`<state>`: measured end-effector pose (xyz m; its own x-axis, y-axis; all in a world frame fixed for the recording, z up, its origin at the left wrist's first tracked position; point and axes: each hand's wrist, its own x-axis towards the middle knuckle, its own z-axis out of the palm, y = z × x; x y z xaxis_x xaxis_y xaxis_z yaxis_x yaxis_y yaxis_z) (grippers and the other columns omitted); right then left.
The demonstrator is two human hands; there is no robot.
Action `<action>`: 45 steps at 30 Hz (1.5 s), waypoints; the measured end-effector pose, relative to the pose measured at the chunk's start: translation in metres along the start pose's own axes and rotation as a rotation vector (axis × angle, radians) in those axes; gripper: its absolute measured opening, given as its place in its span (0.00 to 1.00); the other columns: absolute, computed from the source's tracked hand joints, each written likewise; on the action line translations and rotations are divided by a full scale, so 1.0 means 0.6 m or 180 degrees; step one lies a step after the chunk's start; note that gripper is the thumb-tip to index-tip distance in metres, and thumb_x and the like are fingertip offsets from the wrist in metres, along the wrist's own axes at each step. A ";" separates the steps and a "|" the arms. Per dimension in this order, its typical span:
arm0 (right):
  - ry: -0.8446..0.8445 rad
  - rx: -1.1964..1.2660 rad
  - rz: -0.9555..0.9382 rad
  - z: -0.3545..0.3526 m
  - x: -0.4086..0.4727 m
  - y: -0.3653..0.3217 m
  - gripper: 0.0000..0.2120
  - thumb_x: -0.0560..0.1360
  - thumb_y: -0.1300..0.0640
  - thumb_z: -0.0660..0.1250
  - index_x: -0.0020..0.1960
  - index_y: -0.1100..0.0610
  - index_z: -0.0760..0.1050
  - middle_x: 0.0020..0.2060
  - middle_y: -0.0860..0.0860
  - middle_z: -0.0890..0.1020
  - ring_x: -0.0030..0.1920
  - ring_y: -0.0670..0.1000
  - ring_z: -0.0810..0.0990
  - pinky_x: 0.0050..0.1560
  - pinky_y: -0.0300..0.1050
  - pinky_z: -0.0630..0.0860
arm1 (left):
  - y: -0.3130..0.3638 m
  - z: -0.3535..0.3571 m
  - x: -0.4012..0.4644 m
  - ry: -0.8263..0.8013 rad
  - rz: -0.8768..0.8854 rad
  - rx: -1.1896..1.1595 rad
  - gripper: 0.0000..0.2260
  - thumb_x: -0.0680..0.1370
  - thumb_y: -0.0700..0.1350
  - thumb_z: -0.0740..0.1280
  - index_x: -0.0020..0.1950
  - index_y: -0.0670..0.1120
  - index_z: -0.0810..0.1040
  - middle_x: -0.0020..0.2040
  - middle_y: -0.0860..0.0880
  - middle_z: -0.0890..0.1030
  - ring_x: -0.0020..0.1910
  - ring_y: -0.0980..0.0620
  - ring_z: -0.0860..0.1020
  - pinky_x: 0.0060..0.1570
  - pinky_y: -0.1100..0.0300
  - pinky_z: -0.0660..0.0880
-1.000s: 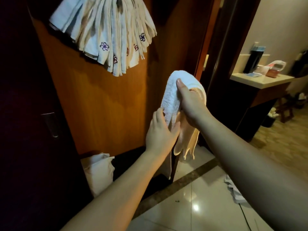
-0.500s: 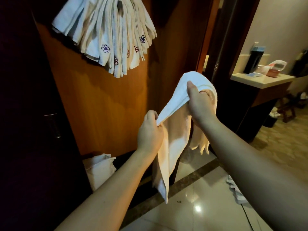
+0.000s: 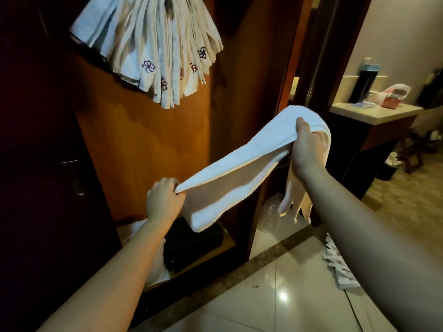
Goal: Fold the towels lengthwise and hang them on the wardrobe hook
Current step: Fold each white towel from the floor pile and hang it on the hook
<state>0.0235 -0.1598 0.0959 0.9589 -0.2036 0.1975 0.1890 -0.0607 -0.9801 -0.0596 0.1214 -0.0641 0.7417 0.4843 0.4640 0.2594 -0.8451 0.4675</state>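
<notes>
A white towel point(image 3: 239, 164) stretches between my two hands in front of the open wooden wardrobe point(image 3: 143, 152). My left hand point(image 3: 164, 198) grips its lower left end in a fist. My right hand point(image 3: 305, 147) holds the upper right part, where the cloth drapes over the fingers and hangs down behind. A bunch of several folded white towels with purple flower embroidery point(image 3: 153, 49) hangs at the top of the wardrobe. The hook itself is hidden behind them.
A black box point(image 3: 191, 243) and white cloth point(image 3: 153, 259) lie on the wardrobe floor. More white cloth point(image 3: 338, 267) lies on the glossy tile floor at right. A counter point(image 3: 374, 113) with a dark bottle and packets stands at the far right. A dark door point(image 3: 48, 164) is at left.
My hands have pulled apart, the left going down and left, the right going right. The bunched towel has been drawn out into a long taut strip.
</notes>
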 end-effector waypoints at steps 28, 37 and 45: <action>0.0425 0.2243 0.1352 -0.030 0.051 0.086 0.18 0.76 0.51 0.68 0.62 0.59 0.78 0.52 0.55 0.87 0.49 0.55 0.87 0.44 0.48 0.84 | -0.017 -0.166 -0.011 -0.0605 -0.0875 -0.4231 0.13 0.78 0.40 0.63 0.43 0.53 0.85 0.48 0.47 0.84 0.49 0.45 0.82 0.40 0.56 0.81; 0.0223 0.2307 0.1569 -0.023 0.041 0.094 0.13 0.77 0.50 0.67 0.58 0.57 0.76 0.51 0.55 0.86 0.47 0.56 0.86 0.36 0.47 0.82 | -0.074 -0.137 -0.033 -0.0766 -0.1245 -0.5308 0.10 0.70 0.46 0.60 0.35 0.45 0.78 0.38 0.44 0.77 0.41 0.45 0.77 0.44 0.56 0.74; -0.0347 0.2658 0.1511 -0.025 0.037 0.097 0.22 0.84 0.45 0.55 0.70 0.59 0.71 0.57 0.59 0.85 0.57 0.61 0.84 0.48 0.54 0.81 | -0.092 -0.095 -0.060 -0.1727 -0.1569 -0.4235 0.14 0.72 0.32 0.69 0.44 0.51 0.74 0.58 0.45 0.78 0.49 0.46 0.85 0.38 0.54 0.82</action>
<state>0.0527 -0.1825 0.0436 0.9806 0.0665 -0.1845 -0.1742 0.7273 -0.6639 -0.1359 0.1634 -0.0639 0.9582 0.2587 -0.1224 0.0322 0.3276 0.9443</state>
